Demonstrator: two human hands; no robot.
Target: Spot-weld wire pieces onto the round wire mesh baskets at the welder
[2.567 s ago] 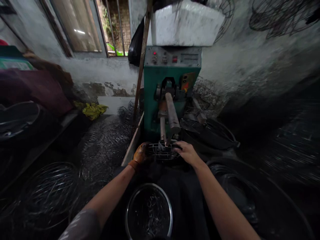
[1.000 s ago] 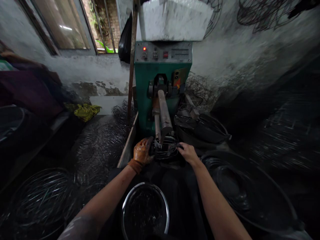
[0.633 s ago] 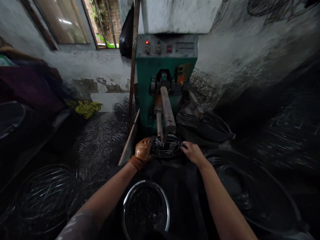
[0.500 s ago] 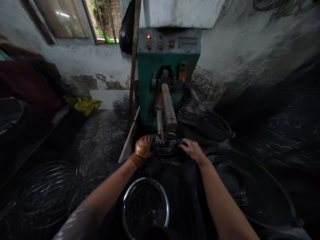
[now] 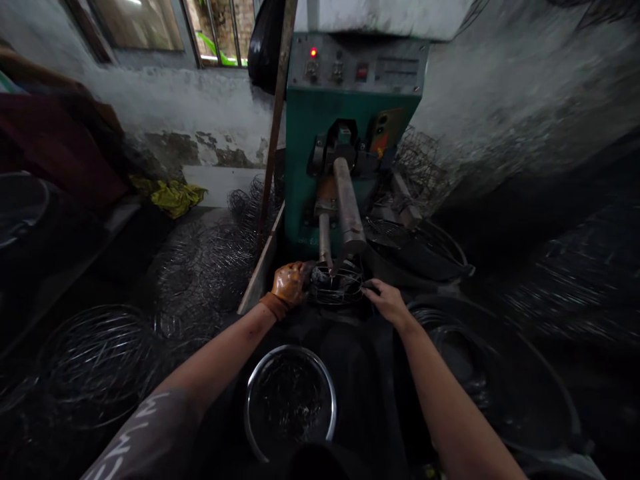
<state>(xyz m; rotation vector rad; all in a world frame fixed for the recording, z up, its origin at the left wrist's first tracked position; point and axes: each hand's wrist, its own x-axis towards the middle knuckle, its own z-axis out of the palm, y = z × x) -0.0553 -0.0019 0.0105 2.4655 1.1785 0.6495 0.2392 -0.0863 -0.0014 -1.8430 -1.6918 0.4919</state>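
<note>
A round wire frame sits at the tip of the spot welding machine's arms. On its left side my left hand, in an orange-brown glove, is closed around the rim. My bare right hand pinches the frame's right edge between thumb and fingers. The lower electrode arm reaches toward the frame, and the pointed tip of the upper arm meets it near the middle. Below my wrists stands a round bowl with a shiny rim, holding small dark metal pieces.
The green machine body stands against the wall, its red lamp lit. Tangled wire rings pile up at left. Wire coils lie in a wide basin at right, with a dark pan behind. A wooden board stands left of the machine.
The view has shifted, so the machine appears slightly right and higher. Both hands keep their hold on the wire frame, which seems turned or tilted slightly.
</note>
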